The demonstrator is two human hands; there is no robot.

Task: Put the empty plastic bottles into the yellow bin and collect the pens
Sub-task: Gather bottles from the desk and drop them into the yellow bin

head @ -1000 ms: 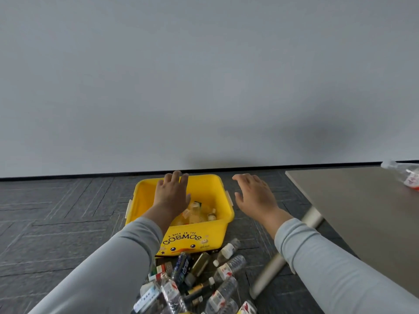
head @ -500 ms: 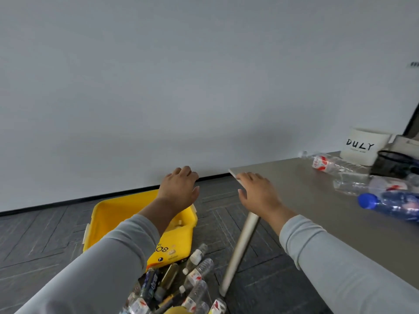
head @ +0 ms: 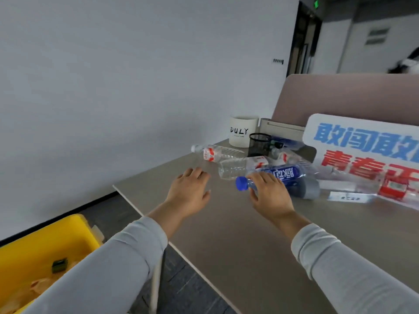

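Yellow plastic has slid to the lower left corner of my view. The yellow bin (head: pixel 45 236), which sat in the middle a second ago, now stands on the floor below the edge of the surface (head: pixel 226 234). The head has swung right, and both hands have come away from over the bin and out across the surface.

My left hand (head: pixel 189 191) hovers above bare surface, fingers relaxed and holding nothing. My right hand (head: pixel 269 193) has reached the blue-capped bottle (head: pixel 292 177), which lies on its side. The fingers lie across its neck just behind the cap, but I cannot tell whether they have closed round it yet.

I read this as the start of the next pick-up. Beyond the blue-capped bottle lie a clear bottle (head: pixel 235 169), just beside it, and a red-labelled bottle (head: pixel 215 152) nearer the wall. More sit against the sign board (head: pixel 362 150), so plenty of bottles remain.

The black mesh cup (head: pixel 259 143) stands beside the white cup (head: pixel 242 132). I can make out no pens from here, so that half of the job looks untouched.
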